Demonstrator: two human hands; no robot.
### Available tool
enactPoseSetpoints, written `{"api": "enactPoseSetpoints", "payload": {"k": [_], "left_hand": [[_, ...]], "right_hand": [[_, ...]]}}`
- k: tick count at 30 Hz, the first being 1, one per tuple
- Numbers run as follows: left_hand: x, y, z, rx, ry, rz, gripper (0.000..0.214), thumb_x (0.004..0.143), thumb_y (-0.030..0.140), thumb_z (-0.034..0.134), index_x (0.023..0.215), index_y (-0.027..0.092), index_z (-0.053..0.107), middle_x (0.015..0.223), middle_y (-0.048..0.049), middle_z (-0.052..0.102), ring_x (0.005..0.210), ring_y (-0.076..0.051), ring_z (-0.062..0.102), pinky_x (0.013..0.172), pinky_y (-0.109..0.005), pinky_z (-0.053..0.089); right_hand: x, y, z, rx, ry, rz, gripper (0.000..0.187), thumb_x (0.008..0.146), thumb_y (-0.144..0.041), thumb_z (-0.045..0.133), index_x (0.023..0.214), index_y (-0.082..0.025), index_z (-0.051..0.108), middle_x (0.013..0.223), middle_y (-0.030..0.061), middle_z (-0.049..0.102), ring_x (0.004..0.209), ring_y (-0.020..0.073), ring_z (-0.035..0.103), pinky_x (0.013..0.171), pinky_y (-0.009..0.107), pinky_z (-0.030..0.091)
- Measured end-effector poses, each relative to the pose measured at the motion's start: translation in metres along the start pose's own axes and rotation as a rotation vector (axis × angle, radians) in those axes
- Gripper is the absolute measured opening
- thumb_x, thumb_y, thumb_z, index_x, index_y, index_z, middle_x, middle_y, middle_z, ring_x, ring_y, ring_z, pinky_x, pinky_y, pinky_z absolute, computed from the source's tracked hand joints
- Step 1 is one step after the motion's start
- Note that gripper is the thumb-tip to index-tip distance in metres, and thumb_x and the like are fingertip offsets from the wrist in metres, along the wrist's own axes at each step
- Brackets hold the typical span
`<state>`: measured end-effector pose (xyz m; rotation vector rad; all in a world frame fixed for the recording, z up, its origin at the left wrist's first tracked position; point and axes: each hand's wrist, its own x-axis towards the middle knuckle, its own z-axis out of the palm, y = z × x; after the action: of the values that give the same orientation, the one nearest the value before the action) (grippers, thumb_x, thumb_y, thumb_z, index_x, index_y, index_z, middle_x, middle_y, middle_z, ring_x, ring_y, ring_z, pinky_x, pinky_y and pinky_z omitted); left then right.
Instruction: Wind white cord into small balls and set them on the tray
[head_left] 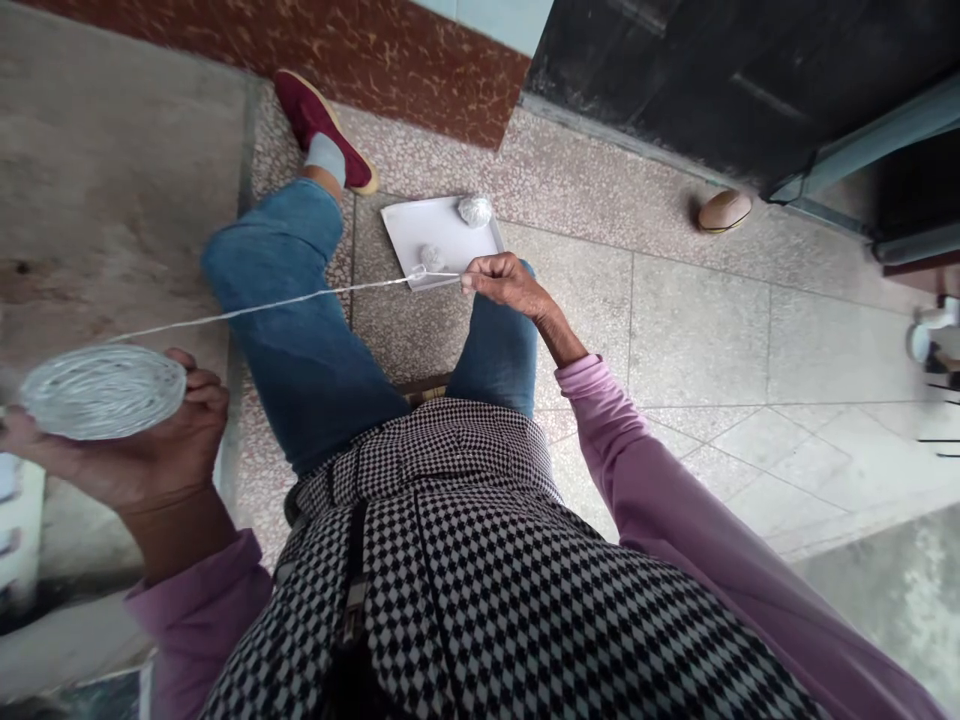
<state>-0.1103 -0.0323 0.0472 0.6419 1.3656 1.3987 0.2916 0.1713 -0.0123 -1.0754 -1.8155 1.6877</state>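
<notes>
At the left edge, my left hand (142,455) is closed round a large ball of white yarn (105,390), its fingers curled at both ends of it. A taut strand of yarn (292,301) runs from that ball across my thigh to my right hand (506,283). There the thumb and forefinger pinch the strand, with a small loop just left of the fingertips. Below and beyond the right hand lies a shallow white tray (409,222) on the floor. In it sit a small white ball (475,210) at the far corner and another pale ball (430,256) near the strand.
My legs in blue jeans (277,350) are spread around the tray, one foot in a red shoe (304,110). A tan shoe (724,211) rests on the tiled floor by a dark doorway (712,80). A red-brown marbled wall base (420,75) runs along the back.
</notes>
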Motion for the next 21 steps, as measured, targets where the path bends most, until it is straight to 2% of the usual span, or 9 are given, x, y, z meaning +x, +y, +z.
{"api": "enactPoseSetpoints", "payload": {"k": [3, 6, 8, 10, 12, 14, 18, 19, 21], "left_hand": [[-0.001, 0.005, 0.054, 0.0, -0.031, 0.0, 0.096, 0.09, 0.102, 0.096, 0.149, 0.028, 0.082, 0.154, -0.0163, 0.089, 0.153, -0.05, 0.077, 0.117, -0.067, 0.079], [0.004, -0.006, 0.069, -0.015, -0.045, 0.002, 0.091, 0.091, 0.094, 0.1, 0.148, 0.025, 0.082, 0.153, -0.0188, 0.088, 0.153, -0.049, 0.078, 0.122, -0.066, 0.077], [0.008, -0.022, 0.056, -0.039, -0.042, -0.01, 0.09, 0.085, 0.092, 0.103, 0.141, 0.024, 0.082, 0.152, -0.0205, 0.087, 0.153, -0.048, 0.078, 0.123, -0.064, 0.076], [0.009, -0.04, 0.037, -0.075, -0.026, -0.058, 0.091, 0.072, 0.088, 0.109, 0.131, 0.024, 0.082, 0.147, -0.0215, 0.088, 0.151, -0.049, 0.079, 0.123, -0.063, 0.076], [0.009, -0.055, 0.02, -0.1, 0.029, -0.11, 0.09, 0.055, 0.077, 0.115, 0.118, 0.024, 0.079, 0.132, -0.0206, 0.088, 0.145, -0.048, 0.08, 0.123, -0.061, 0.075], [0.01, -0.066, 0.006, -0.105, 0.095, -0.122, 0.085, 0.048, 0.067, 0.115, 0.109, 0.025, 0.074, 0.119, -0.0176, 0.085, 0.137, -0.046, 0.081, 0.124, -0.061, 0.073], [0.019, -0.066, -0.035, 0.101, 0.296, 0.003, 0.09, 0.037, 0.069, 0.108, 0.105, 0.025, 0.068, 0.108, -0.0066, 0.074, 0.115, -0.035, 0.073, 0.139, -0.073, 0.059], [0.021, -0.063, -0.05, 0.256, 0.403, 0.044, 0.094, 0.028, 0.068, 0.107, 0.101, 0.026, 0.065, 0.103, -0.0026, 0.068, 0.11, -0.034, 0.069, 0.141, -0.077, 0.056], [0.024, -0.055, -0.082, 0.664, 0.526, 0.079, 0.091, 0.026, 0.062, 0.109, 0.095, 0.029, 0.06, 0.107, -0.0014, 0.063, 0.122, -0.039, 0.069, 0.146, -0.08, 0.049]], "right_hand": [[-0.004, -0.004, 0.008, 0.05, 0.022, 0.037, 0.073, 0.117, -0.086, 0.09, 0.089, -0.023, 0.068, 0.063, -0.0093, 0.037, 0.063, 0.0114, 0.03, 0.059, 0.026, 0.023], [0.0, 0.0, 0.023, 0.116, 0.0, 0.016, 0.074, 0.123, -0.086, 0.082, 0.088, -0.023, 0.067, 0.063, -0.0095, 0.037, 0.06, 0.0112, 0.029, 0.056, 0.026, 0.023], [0.006, 0.004, 0.04, 0.156, -0.013, 0.016, 0.074, 0.126, -0.085, 0.078, 0.088, -0.023, 0.065, 0.064, -0.0096, 0.037, 0.06, 0.0106, 0.03, 0.055, 0.025, 0.024], [0.013, 0.006, 0.059, 0.193, -0.019, 0.042, 0.073, 0.128, -0.083, 0.078, 0.089, -0.023, 0.064, 0.065, -0.01, 0.038, 0.06, 0.0099, 0.031, 0.055, 0.023, 0.025], [0.018, 0.005, 0.075, 0.241, -0.009, 0.088, 0.072, 0.126, -0.082, 0.083, 0.09, -0.023, 0.063, 0.064, -0.0108, 0.039, 0.06, 0.0094, 0.03, 0.055, 0.023, 0.024], [0.02, 0.0, 0.081, 0.315, 0.052, 0.144, 0.069, 0.122, -0.079, 0.09, 0.09, -0.024, 0.062, 0.063, -0.0119, 0.036, 0.06, 0.0098, 0.028, 0.054, 0.023, 0.022], [0.016, -0.012, 0.055, 0.546, 0.347, 0.212, 0.061, 0.124, -0.063, 0.089, 0.09, -0.029, 0.051, 0.066, -0.0137, 0.023, 0.058, 0.0108, 0.018, 0.049, 0.022, 0.02], [0.013, -0.014, 0.043, 0.608, 0.42, 0.212, 0.059, 0.127, -0.058, 0.084, 0.089, -0.029, 0.047, 0.067, -0.0138, 0.02, 0.058, 0.011, 0.015, 0.049, 0.021, 0.02], [0.008, -0.015, 0.017, 0.719, 0.524, 0.206, 0.054, 0.129, -0.049, 0.075, 0.09, -0.03, 0.043, 0.068, -0.0137, 0.017, 0.057, 0.0119, 0.012, 0.047, 0.019, 0.02]]}}
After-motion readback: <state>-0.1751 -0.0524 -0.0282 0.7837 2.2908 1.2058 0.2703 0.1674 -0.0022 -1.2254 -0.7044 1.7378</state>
